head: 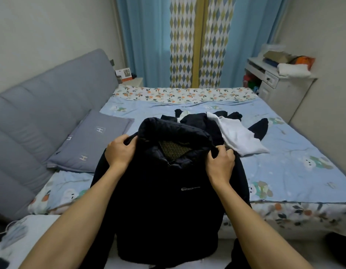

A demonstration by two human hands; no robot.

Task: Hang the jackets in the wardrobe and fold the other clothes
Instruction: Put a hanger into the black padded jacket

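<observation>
- The bed (284, 171) fills the middle of the room, under a pale blue sheet printed with cartoon figures.
- A grey padded headboard (42, 105) runs along the bed's left side, with a grey pillow (90, 144) lying against it.
- Blue curtains (145, 41) hang behind the bed; a white cabinet (273, 82) stands at the far right.
- The jacket (164, 210), dark and quilted, is held up in front of the person over the bed's near edge, its collar uppermost and a small logo on its chest.
- A pile of dark clothes (203, 123) lies mid-bed behind the jacket, with a white garment (240, 138) draped over its right side.
- The left hand (119, 152) grips the jacket's left shoulder, fingers curled into the cloth.
- The right hand (220, 164) pinches the right shoulder likewise.
</observation>
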